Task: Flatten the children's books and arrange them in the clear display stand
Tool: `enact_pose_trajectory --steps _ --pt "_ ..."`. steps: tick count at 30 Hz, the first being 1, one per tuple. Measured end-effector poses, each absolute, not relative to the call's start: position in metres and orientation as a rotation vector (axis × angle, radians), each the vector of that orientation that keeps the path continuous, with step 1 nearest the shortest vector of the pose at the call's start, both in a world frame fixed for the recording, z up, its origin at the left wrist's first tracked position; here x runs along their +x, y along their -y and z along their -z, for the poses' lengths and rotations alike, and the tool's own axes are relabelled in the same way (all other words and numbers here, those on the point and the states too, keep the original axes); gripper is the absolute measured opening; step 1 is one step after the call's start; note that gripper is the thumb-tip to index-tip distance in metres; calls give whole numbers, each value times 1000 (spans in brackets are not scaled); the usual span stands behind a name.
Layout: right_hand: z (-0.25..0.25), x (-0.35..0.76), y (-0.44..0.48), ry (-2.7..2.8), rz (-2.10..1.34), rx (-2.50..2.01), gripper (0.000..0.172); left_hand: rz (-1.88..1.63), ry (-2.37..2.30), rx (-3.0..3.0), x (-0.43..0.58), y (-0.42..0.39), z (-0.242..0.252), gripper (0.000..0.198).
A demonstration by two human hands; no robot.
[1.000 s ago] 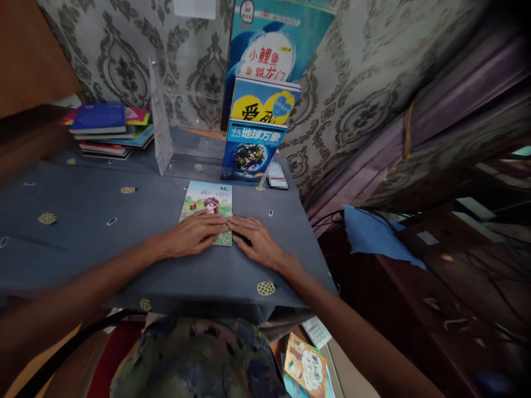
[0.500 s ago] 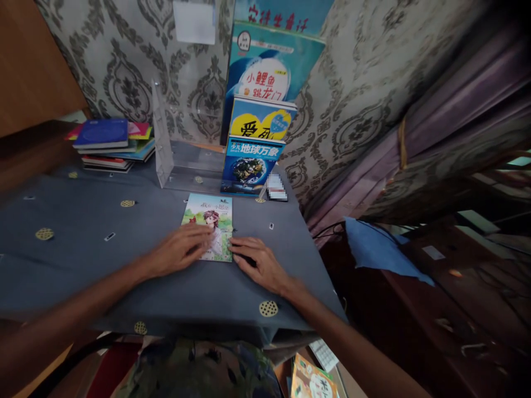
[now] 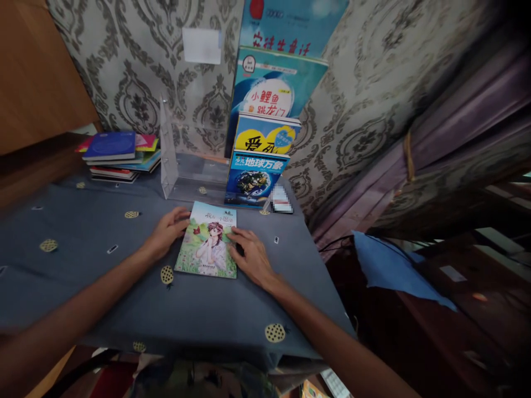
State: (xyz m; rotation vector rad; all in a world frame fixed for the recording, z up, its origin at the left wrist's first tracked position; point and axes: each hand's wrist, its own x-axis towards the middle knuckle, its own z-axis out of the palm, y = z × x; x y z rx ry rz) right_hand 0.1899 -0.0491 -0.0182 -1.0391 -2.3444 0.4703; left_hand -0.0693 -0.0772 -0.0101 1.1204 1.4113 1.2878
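A thin picture book (image 3: 207,243) with a drawn girl on a green cover lies flat on the grey-blue tablecloth (image 3: 83,260). My left hand (image 3: 168,231) grips its left edge near the top corner, fingers curled. My right hand (image 3: 250,252) lies along its right edge with fingers bent against the cover. Both forearms reach in from the bottom of the view.
A clear acrylic book stand (image 3: 182,166) stands behind the book, with several blue children's books (image 3: 258,177) leaning upright at its right end. A stack of books (image 3: 118,155) lies at the back left. A small blurred card (image 3: 281,200) sits beside the stand. The table edge drops off at right near a blue cloth (image 3: 394,265).
My hands slid off the cover to the book's two side edges, so the whole cover now shows. The book has shifted slightly toward me.
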Motion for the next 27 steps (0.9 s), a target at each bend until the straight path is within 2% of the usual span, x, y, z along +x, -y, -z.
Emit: enact_pose_trajectory --steps 4,9,13,17,19,22,27 --pt "23 194 46 2261 -564 -1015 32 -1134 -1170 784 -59 73 3 40" --pt "27 197 35 1982 -822 -1067 49 -1155 -982 789 -53 75 -2 31" --pt "23 197 28 1697 -1265 -1108 61 -1178 -950 809 -55 77 -4 33" --pt "5 196 29 1548 -1722 -939 51 -1212 -943 856 -51 75 -13 37" --pt "-9 197 30 1559 -1705 -874 43 -1243 -938 891 -49 75 -24 40" --pt "-30 199 34 1647 -1453 -809 36 -1334 -921 1030 -48 77 -45 41" --pt "-46 204 41 1780 -1005 -786 27 -1300 -1042 1389 -55 90 -74 24"
